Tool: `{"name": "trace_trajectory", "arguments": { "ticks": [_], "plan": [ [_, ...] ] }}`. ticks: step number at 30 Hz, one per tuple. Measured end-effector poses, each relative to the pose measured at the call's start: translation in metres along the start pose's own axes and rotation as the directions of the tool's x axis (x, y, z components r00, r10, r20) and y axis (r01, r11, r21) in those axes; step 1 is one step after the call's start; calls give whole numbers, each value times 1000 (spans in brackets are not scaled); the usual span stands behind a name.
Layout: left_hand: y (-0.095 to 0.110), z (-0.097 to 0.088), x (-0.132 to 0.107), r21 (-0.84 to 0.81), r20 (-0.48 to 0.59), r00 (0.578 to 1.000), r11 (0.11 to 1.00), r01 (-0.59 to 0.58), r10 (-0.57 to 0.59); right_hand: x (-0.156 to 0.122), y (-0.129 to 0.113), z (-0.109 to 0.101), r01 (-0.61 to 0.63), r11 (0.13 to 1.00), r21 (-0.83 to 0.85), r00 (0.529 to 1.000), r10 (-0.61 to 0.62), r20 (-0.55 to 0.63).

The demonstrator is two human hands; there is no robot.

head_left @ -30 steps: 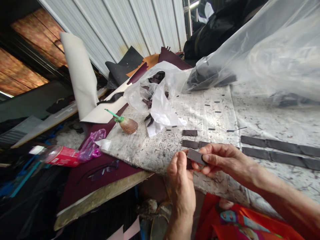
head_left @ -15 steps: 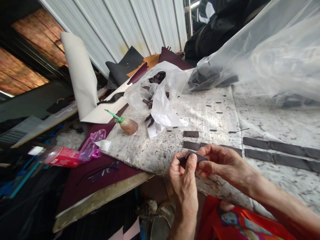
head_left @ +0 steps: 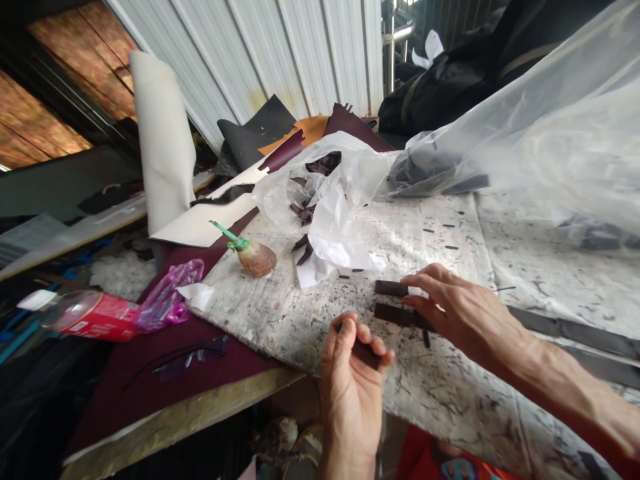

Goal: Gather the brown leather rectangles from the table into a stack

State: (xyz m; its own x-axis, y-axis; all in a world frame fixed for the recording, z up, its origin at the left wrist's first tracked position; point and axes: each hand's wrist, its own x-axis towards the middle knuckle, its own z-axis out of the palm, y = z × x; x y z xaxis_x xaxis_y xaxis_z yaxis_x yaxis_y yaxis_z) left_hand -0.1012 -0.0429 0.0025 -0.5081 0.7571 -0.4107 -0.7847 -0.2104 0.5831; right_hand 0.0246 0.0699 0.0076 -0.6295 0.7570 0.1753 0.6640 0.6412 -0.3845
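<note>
In the head view, my left hand (head_left: 353,373) is closed around a small dark brown strip of leather-like material (head_left: 366,353), held above the front of the table. My right hand (head_left: 457,307) reaches over the table with its fingers apart. Its fingertips are at the right end of a short dark piece (head_left: 391,288); whether they touch it I cannot tell. Just below lies another dark piece (head_left: 399,315), partly covered by the hand. A tiny dark strip (head_left: 427,339) lies under the right palm.
Longer dark strips (head_left: 575,327) lie in rows at the right. A crumpled plastic bag (head_left: 335,227) holds dark scraps. Around it are a brown pot with a green stick (head_left: 257,259), a red-labelled bottle (head_left: 100,313), glasses (head_left: 187,357) and large plastic sheeting (head_left: 560,147).
My right hand has left the dark piece both hands held and moved right and up to the pieces on the table. My left hand keeps the piece, its fingers now curled around it.
</note>
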Motion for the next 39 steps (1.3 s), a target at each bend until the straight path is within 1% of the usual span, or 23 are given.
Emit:
{"name": "trace_trajectory", "arguments": {
  "ticks": [4,7,13,16,20,23,28,31,33,35,36,37,38,39],
  "plan": [
    [2,-5,2,55,60,998,998,18,-21,11,-15,11,13,977,-212,998,-1,58],
    [2,-8,3,72,106,994,997,28,-36,17,-23,12,1,955,-295,997,22,76],
    [2,-12,6,47,150,986,997,69,-75,27,-25,8,-55,959,-279,984,99,146],
    [2,-13,7,41,168,982,996,79,-85,35,-24,4,-62,962,-266,979,111,172],
    [1,-14,8,35,163,982,995,91,-96,46,-18,1,-61,976,-207,970,107,217],
    [0,-15,9,19,175,981,996,85,-87,54,-12,2,-87,985,-150,961,122,249],
    [-1,-14,11,3,199,978,998,68,-68,60,-7,1,-113,991,-79,940,132,316],
    [-1,-14,10,0,213,975,998,59,-57,56,-9,-1,-100,994,-44,951,108,289],
    [-2,-14,10,-3,210,976,999,54,-53,49,-10,-2,-58,998,-1,965,57,258],
    [-2,-14,10,-6,201,978,998,57,-55,40,-12,-4,-13,996,90,974,-8,228],
    [-2,-13,10,-7,197,979,998,61,-58,34,-12,-5,-24,985,168,976,-14,218],
    [-3,-13,11,-9,190,980,998,61,-58,29,-12,-6,-63,958,279,977,2,213],
    [-3,-12,11,-10,181,982,998,56,-53,24,-12,-6,-125,900,417,975,34,220],
    [-4,-11,12,-12,169,985,999,48,-45,19,-12,-6,-198,804,561,967,66,246]
  ]
}}
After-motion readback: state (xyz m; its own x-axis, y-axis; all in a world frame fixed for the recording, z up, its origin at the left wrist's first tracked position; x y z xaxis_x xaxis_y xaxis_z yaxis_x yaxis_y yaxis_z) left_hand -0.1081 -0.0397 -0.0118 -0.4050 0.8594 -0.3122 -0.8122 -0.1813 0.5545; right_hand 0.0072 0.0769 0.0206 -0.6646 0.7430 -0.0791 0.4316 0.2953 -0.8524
